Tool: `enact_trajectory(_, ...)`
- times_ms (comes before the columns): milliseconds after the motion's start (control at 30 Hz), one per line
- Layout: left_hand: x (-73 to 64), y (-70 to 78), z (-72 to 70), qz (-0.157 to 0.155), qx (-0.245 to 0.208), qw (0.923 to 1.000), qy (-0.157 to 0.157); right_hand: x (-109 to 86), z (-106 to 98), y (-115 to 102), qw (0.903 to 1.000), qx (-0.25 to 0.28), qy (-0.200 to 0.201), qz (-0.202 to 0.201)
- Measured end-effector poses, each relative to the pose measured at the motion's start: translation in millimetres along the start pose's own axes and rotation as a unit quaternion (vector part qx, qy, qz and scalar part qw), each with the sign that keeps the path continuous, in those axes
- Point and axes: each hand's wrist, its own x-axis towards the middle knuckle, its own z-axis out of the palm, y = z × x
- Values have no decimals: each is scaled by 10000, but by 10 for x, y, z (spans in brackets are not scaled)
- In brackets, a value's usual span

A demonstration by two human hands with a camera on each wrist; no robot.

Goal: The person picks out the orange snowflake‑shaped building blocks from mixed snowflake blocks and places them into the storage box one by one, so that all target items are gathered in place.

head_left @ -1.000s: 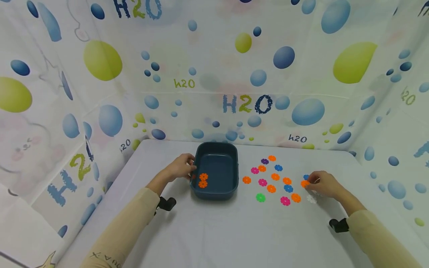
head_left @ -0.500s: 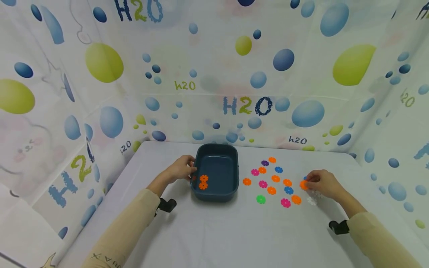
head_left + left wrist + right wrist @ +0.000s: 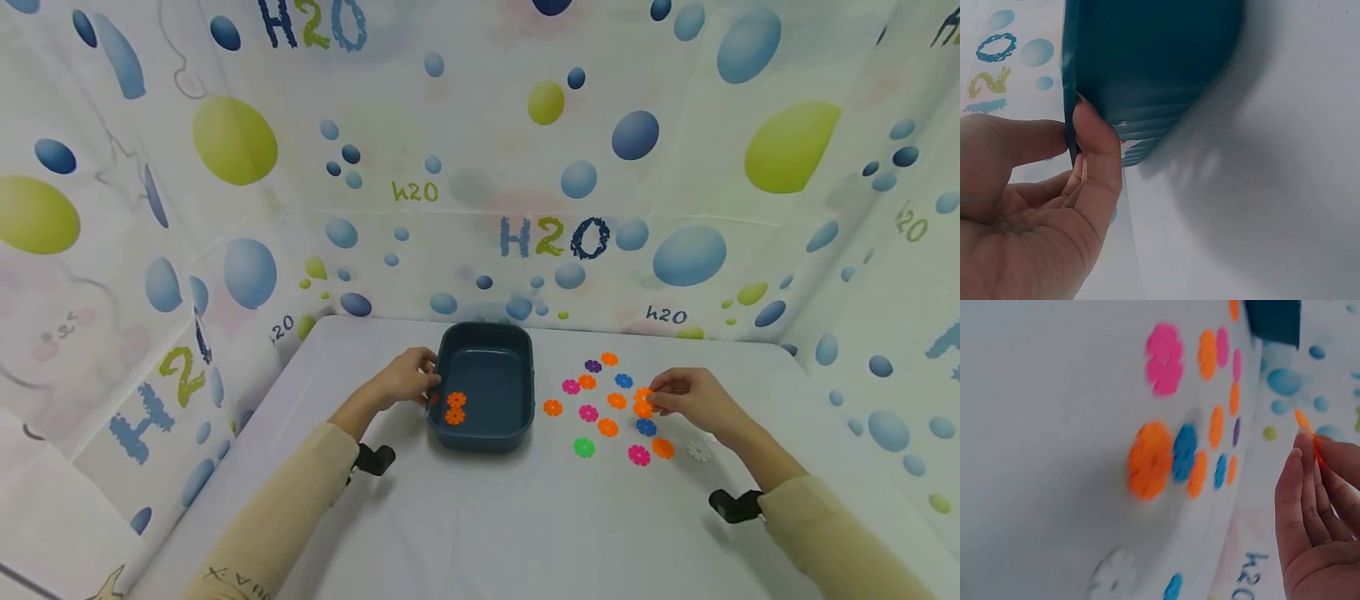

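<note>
With my left hand I grip the left wall of a dark blue rectangular plastic bin. In the left wrist view, thumb and forefinger pinch its rim. Inside the bin, two orange flower-shaped plastic discs lie near the left side, and a bit of orange shows by its wall. My right hand pinches another orange flower-shaped disc between thumb and fingertips, raised off the table. Below and left of that hand, an orange disc and a blue disc lie flat.
Several flower-shaped discs are scattered right of the bin, among them green, pink and purple ones. A white disc lies near my right wrist. A patterned curtain hangs behind the white-covered table.
My right hand has lifted the orange disc from the right end of the scatter and moved left with it. My left hand stays on the bin.
</note>
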Motion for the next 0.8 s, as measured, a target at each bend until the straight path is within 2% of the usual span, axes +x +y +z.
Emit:
enact_trajectory(167, -16, 4, 6, 29, -2, 10000, -11, 40, 142, -257, 9999, 50, -92, -130)
enact_trajectory(567, -35, 39, -9, 11, 53, 10000, 29, 235, 422, -798, 9940, 295, -422, -967)
enact_trajectory(800, -36, 24, -3, -59, 32, 10000, 4, 367, 609, -1044, 9904, 415, -517, -1211)
